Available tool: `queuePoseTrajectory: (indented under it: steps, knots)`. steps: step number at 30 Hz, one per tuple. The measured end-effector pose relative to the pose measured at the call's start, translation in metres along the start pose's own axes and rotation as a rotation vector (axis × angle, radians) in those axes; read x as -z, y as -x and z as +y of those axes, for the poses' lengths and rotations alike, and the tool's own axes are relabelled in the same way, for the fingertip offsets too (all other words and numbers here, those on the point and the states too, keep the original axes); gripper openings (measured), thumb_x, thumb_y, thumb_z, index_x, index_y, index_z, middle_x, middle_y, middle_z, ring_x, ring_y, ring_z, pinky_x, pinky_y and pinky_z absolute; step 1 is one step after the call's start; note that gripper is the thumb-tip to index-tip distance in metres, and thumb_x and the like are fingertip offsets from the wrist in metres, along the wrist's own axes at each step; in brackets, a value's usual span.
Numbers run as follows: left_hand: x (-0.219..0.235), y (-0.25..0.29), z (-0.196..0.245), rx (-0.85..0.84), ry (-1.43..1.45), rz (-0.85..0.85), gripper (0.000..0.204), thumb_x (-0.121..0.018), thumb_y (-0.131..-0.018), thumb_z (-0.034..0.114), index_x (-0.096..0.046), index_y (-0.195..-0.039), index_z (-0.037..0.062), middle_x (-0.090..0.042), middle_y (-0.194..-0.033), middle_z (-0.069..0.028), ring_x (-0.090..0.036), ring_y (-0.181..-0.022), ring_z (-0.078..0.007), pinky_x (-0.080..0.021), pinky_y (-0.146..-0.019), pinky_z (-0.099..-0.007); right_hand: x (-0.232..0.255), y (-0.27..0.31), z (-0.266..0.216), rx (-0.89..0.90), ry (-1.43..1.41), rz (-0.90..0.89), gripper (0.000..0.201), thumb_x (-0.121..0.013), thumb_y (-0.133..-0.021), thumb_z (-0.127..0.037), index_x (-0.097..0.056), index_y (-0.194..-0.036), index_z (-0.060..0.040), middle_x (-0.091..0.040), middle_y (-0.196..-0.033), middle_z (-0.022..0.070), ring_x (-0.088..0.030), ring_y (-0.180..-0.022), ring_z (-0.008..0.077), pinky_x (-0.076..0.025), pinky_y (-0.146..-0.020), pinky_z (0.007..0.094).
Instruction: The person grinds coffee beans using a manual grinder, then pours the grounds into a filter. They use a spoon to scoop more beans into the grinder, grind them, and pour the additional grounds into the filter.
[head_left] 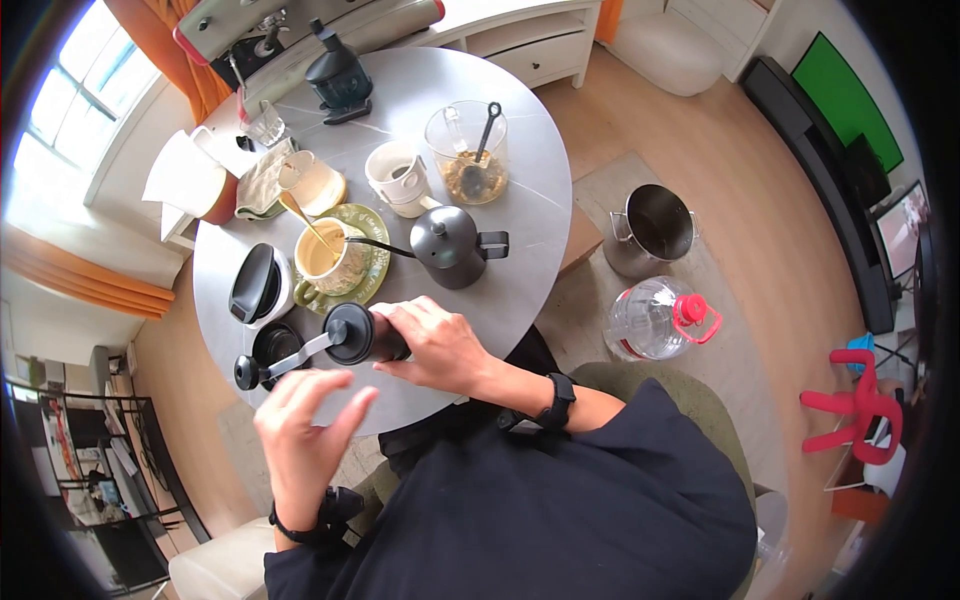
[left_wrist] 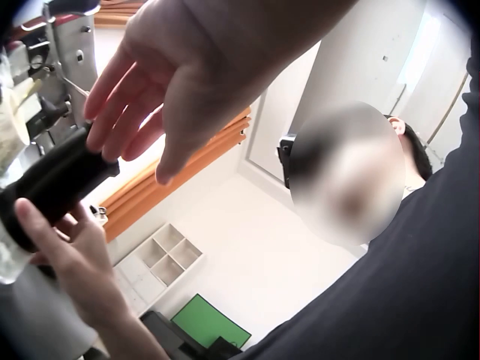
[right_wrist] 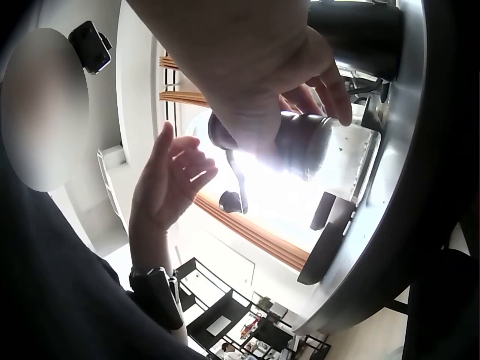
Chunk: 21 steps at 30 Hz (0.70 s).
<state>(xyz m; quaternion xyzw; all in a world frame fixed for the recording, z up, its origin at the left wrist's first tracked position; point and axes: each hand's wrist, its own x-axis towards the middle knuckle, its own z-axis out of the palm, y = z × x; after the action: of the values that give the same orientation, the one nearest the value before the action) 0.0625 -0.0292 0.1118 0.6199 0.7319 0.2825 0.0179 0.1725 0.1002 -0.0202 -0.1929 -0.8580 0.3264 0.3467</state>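
Note:
A black hand coffee grinder is tilted over the near side of the round table, with my right hand gripping its body. Its silver crank arm points left and ends in a black knob. My left hand hovers near the crank, fingers loosely spread and thumb apart, holding nothing. In the right wrist view a clear section shows at the grinder's lower end. A dark round dish sits under the crank, beside a white container with a black lid.
On the grey table stand a black gooseneck kettle, a patterned cup on a green plate, a white mug and a clear jug with a spoon. A steel pot and water bottle stand right.

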Motion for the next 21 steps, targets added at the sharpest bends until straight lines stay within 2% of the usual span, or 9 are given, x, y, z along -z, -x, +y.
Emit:
queuePoseTrajectory:
  steps: [1, 2, 3, 5, 11, 14, 17, 19, 21]
  knots:
    - [0.001, -0.006, 0.0, -0.066, -0.058, 0.1, 0.032, -0.081, -0.067, 0.008, -0.066, -0.095, 0.0037, -0.067, -0.085, -0.0115, -0.065, -0.08, -0.0283, -0.051, -0.072, -0.0342, -0.001, 0.001, 0.0, 0.0, -0.007, -0.003, 0.062, -0.08, -0.069, -0.029, -0.052, -0.12, -0.0059, -0.063, -0.106, 0.0116, -0.061, -0.095, 0.0297, -0.053, -0.078, 0.0389]
    - [0.001, -0.012, 0.004, 0.047, -0.05, 0.115, 0.037, -0.081, -0.068, 0.008, -0.065, -0.101, 0.0027, -0.066, -0.096, -0.0138, -0.064, -0.087, -0.0311, -0.051, -0.077, -0.0359, -0.003, 0.001, 0.0, 0.003, -0.014, -0.005, 0.062, -0.08, -0.069, -0.029, -0.052, -0.12, -0.0059, -0.063, -0.106, 0.0116, -0.061, -0.095, 0.0294, -0.054, -0.077, 0.0387]
    - [-0.006, -0.018, -0.004, 0.021, -0.083, 0.159, 0.04, -0.079, -0.07, 0.009, -0.064, -0.106, 0.0022, -0.065, -0.103, -0.0144, -0.065, -0.088, -0.0293, -0.052, -0.076, -0.0349, -0.003, 0.0, 0.0, 0.008, -0.022, -0.007, 0.062, -0.08, -0.069, -0.029, -0.052, -0.12, -0.0058, -0.063, -0.106, 0.0115, -0.061, -0.096, 0.0292, -0.054, -0.077, 0.0386]
    - [-0.013, -0.023, -0.01, 0.093, -0.055, 0.104, 0.038, -0.078, -0.072, 0.009, -0.065, -0.107, 0.0017, -0.065, -0.106, -0.0138, -0.066, -0.09, -0.0264, -0.052, -0.073, -0.033, -0.003, 0.0, 0.001, 0.02, -0.021, -0.003, 0.062, -0.08, -0.068, -0.028, -0.052, -0.12, -0.0065, -0.062, -0.106, 0.011, -0.061, -0.096, 0.0287, -0.055, -0.076, 0.0383]
    - [-0.014, -0.023, -0.016, 0.129, 0.02, 0.007, 0.032, -0.077, -0.073, 0.007, -0.066, -0.103, 0.0024, -0.064, -0.101, -0.0098, -0.061, -0.076, -0.018, -0.049, -0.064, -0.0281, -0.001, 0.0, 0.002, 0.014, -0.065, -0.017, 0.062, -0.081, -0.068, -0.027, -0.052, -0.12, -0.0081, -0.062, -0.103, 0.0105, -0.06, -0.095, 0.0295, -0.055, -0.075, 0.0389]
    - [-0.017, -0.023, -0.021, 0.039, 0.04, 0.101, 0.03, -0.077, -0.072, 0.005, -0.066, -0.101, 0.0028, -0.064, -0.099, -0.0076, -0.055, -0.067, -0.0139, -0.047, -0.06, -0.0256, -0.001, -0.001, 0.003, 0.011, -0.084, -0.027, 0.062, -0.08, -0.068, -0.026, -0.052, -0.12, -0.0081, -0.061, -0.104, 0.0106, -0.06, -0.096, 0.0295, -0.054, -0.076, 0.0385]
    - [-0.008, -0.022, -0.022, 0.125, 0.14, 0.27, 0.029, -0.076, -0.072, 0.002, -0.066, -0.1, 0.0018, -0.064, -0.102, -0.0072, -0.05, -0.062, -0.0082, -0.044, -0.058, -0.021, 0.0, 0.0, 0.003, 0.008, -0.058, -0.04, 0.065, -0.08, -0.069, -0.026, -0.05, -0.123, -0.0072, -0.061, -0.108, 0.0112, -0.06, -0.099, 0.0288, -0.054, -0.078, 0.0374]
    - [-0.004, -0.016, -0.027, 0.163, 0.212, 0.356, 0.025, -0.073, -0.078, 0.003, -0.065, -0.102, 0.0003, -0.061, -0.107, -0.0091, -0.047, -0.062, -0.0062, -0.043, -0.056, -0.0186, 0.006, 0.002, -0.002, 0.001, 0.0, -0.051, 0.068, -0.08, -0.069, -0.027, -0.049, -0.126, -0.0065, -0.061, -0.112, 0.0117, -0.059, -0.101, 0.0281, -0.053, -0.08, 0.0367]
    - [-0.004, -0.002, -0.043, 0.112, 0.214, 0.397, 0.019, -0.061, -0.092, 0.009, -0.061, -0.107, -0.0024, -0.057, -0.114, -0.0085, -0.048, -0.062, -0.0029, -0.039, -0.051, -0.0157, 0.034, 0.0, -0.011, 0.019, 0.036, -0.043, 0.056, -0.078, -0.074, -0.03, -0.057, -0.118, -0.0042, -0.064, -0.103, 0.0115, -0.062, -0.095, 0.0265, -0.053, -0.078, 0.0344]
